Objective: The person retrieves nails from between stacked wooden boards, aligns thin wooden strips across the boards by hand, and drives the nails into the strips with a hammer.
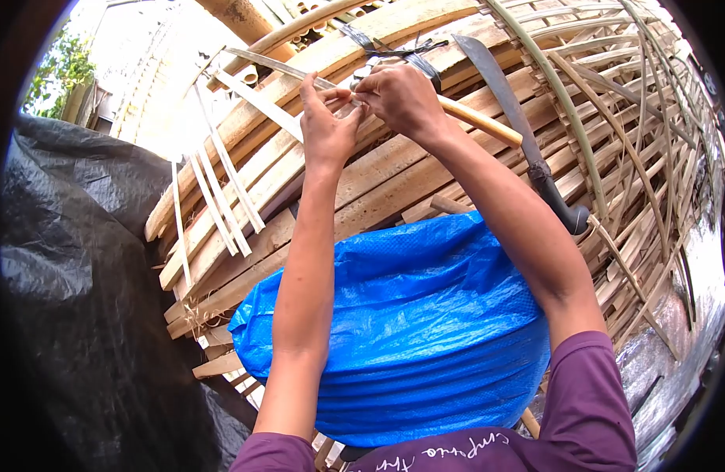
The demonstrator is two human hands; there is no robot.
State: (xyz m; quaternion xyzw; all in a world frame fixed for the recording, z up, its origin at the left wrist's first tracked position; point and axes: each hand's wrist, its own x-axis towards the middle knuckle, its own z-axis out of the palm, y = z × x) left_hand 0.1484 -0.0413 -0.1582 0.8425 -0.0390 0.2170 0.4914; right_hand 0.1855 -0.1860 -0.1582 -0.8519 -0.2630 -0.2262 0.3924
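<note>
My left hand point(329, 126) is raised at the top middle, thumb and fingers pinched together, one finger pointing up. Against its fingertips, my right hand point(402, 98) is closed with the knuckles up. What lies between the fingertips is too small to make out. A thin strip point(268, 64) runs from the upper left to behind my left fingers. From under my right hand a round wooden handle point(484, 123) sticks out to the right; whether I grip it is hidden. A machete point(500, 90) with a black handle rests on the wood to the right.
Stacked wooden planks point(378, 169) lie under my hands, with several pale split strips point(213, 200) across their left end. A blue tarp point(425, 315) covers my lap area. Black sheeting point(56, 275) hangs at left. Woven bamboo slats point(638, 157) curve along the right.
</note>
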